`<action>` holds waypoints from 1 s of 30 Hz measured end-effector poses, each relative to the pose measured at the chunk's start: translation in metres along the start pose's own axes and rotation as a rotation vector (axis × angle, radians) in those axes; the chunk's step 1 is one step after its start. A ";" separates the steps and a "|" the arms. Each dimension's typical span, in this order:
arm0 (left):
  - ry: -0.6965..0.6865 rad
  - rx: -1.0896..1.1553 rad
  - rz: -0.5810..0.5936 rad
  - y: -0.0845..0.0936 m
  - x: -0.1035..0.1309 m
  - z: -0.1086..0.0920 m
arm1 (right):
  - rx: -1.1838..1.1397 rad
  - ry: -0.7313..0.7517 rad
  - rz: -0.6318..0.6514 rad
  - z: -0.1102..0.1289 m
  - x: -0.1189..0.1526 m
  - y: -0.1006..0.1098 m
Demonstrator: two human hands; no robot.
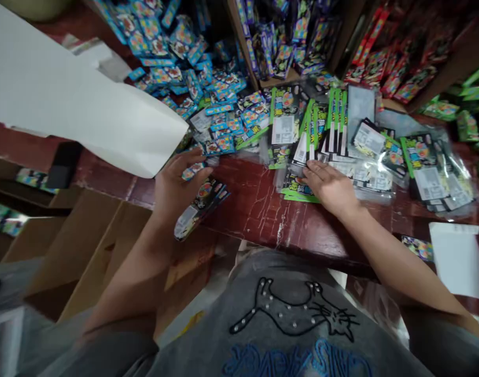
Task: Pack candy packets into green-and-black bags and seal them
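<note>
My left hand (172,180) is at the table's front left, fingers curled round a small blue packet (194,170) that shows between thumb and forefinger. Just below it, a black printed pouch (203,201) with a white label juts over the table edge; whether the hand also grips this pouch is hidden. My right hand (331,188) rests palm down on a pile of black-and-green flat pouches (302,186), fingers stretched over them and touching. More such pouches (284,118) lie behind it in clear plastic sleeves. Small blue packets (219,107) are heaped beyond my left hand.
Boxes of purple packets (282,47) and red packets (404,68) stand at the back, with green packets (467,125) far right. A large white sheet (86,104) covers the left side. Open cardboard boxes (74,241) sit below the table's worn red edge (255,209).
</note>
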State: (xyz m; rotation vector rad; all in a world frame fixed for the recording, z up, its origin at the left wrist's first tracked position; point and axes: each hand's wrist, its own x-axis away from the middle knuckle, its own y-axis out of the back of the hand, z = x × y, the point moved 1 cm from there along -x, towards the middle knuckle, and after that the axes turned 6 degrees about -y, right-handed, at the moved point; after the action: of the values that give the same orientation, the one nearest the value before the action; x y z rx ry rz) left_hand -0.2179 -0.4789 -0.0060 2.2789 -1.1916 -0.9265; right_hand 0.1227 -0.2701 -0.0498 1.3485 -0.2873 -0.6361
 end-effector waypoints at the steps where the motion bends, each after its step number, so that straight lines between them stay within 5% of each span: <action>1: -0.022 0.033 0.001 -0.014 -0.003 -0.020 | -0.016 0.017 -0.031 0.001 0.005 0.001; 6: 0.112 0.337 0.311 -0.115 -0.025 -0.095 | -0.063 0.073 -0.278 0.012 0.037 0.013; 9: 0.259 0.423 0.456 -0.167 -0.043 -0.107 | -0.064 0.102 -0.335 0.023 0.054 0.014; 11: 0.220 0.268 0.388 -0.182 -0.055 -0.105 | -0.095 0.147 -0.353 0.031 0.064 0.011; 15: 0.152 0.089 0.177 -0.175 -0.064 -0.085 | -0.111 0.285 -0.310 0.043 0.074 0.005; 19: 0.132 0.122 0.096 -0.137 -0.055 -0.056 | -0.212 0.251 -0.213 0.044 0.063 0.014; 22: 0.060 0.007 0.035 -0.108 -0.044 -0.045 | -0.383 0.152 -0.297 0.042 0.040 0.031; 27: -0.121 -0.068 -0.016 -0.089 -0.025 -0.077 | -0.449 0.098 -0.346 0.050 -0.012 0.052; 30: -0.162 0.017 0.084 -0.083 -0.007 -0.111 | -0.447 0.063 -0.348 0.054 -0.024 0.059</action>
State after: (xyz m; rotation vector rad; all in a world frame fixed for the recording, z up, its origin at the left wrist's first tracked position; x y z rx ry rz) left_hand -0.0949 -0.4220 0.0226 2.1822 -1.3561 -1.0898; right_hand 0.0895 -0.2953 0.0223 0.9877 0.1422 -0.8866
